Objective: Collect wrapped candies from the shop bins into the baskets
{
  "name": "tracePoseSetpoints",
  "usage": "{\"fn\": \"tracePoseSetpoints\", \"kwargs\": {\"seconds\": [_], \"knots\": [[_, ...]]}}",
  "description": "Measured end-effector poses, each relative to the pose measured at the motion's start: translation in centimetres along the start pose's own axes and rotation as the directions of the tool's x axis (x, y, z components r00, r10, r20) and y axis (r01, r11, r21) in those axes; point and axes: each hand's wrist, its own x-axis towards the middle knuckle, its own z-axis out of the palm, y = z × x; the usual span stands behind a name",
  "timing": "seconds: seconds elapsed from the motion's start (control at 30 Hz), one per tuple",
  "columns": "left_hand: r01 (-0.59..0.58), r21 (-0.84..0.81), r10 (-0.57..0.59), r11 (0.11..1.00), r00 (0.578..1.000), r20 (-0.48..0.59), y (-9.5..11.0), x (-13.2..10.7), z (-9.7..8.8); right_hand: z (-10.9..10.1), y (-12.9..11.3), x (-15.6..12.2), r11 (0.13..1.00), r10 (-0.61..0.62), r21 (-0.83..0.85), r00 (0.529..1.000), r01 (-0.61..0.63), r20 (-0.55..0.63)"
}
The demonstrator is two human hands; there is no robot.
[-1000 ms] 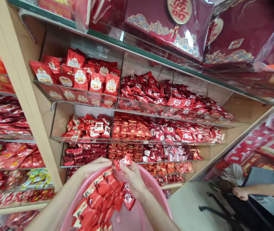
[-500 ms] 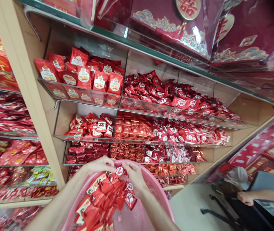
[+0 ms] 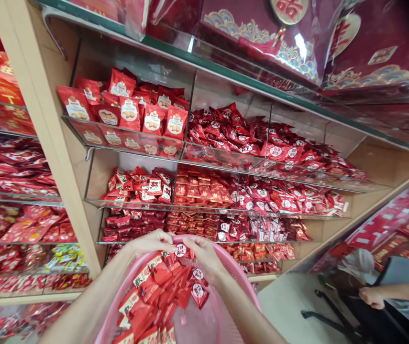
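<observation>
A small red candy packet [image 3: 180,251] with a white round label is stretched between my two hands over a pink plastic basket [image 3: 242,270]. My left hand [image 3: 153,245] pinches its left edge with closed fingers. On the other side my right hand [image 3: 206,258] grips the right edge between thumb and fingers. Beneath them, red packets with cream labels [image 3: 149,290] fill the basket's left part. Two dark red packets with round white labels [image 3: 199,292] lie just below my right hand. The basket's lower edge falls outside the picture.
Ahead, glass-fronted shelves [image 3: 226,167] hold red snack bags [image 3: 128,112] and piles of candy. A wooden post [image 3: 42,134] separates another candy rack on the left. Maroon gift boxes [image 3: 240,43] stand overhead. At right, another person's hand [image 3: 372,297] rests near a black chair [image 3: 337,320].
The view has shifted slightly, so the shelves sit a little farther right. The packet between my hands now shows its label flatter and more fully; both hands stay on it.
</observation>
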Motion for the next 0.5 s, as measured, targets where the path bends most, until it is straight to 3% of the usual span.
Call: {"fn": "tracePoseSetpoints", "kwargs": {"seconds": [0.07, 0.13, 0.33, 0.4, 0.5], "knots": [[-0.005, 0.007, 0.005, 1.000, 1.000, -0.001, 0.2, 0.0, 0.1, 0.2, -0.9, 0.0, 0.997, 0.072, -0.030, 0.994, -0.070, 0.080], [-0.002, 0.006, 0.002, 1.000, 1.000, 0.002, 0.4, -0.1, 0.2, 0.1, -1.5, -0.1, 0.995, 0.090, -0.056, 0.992, -0.085, 0.088], [-0.001, 0.004, 0.001, 1.000, 1.000, 0.014, 0.6, -1.0, -0.2, -3.2, -1.3, -1.4, 0.983, -0.043, -0.181, 0.999, 0.037, -0.031], [-0.006, 0.014, 0.006, 1.000, 1.000, 0.009, 0.6, -1.3, -0.3, -4.6, -0.5, -1.9, 0.932, -0.164, -0.340, 0.983, 0.125, -0.087], [0.003, 0.018, -0.003, 1.000, 1.000, 0.006, 0.6, -1.4, -0.2, -5.9, 0.8, -2.5, 0.746, -0.322, -0.640, 0.942, 0.187, -0.099]]}}
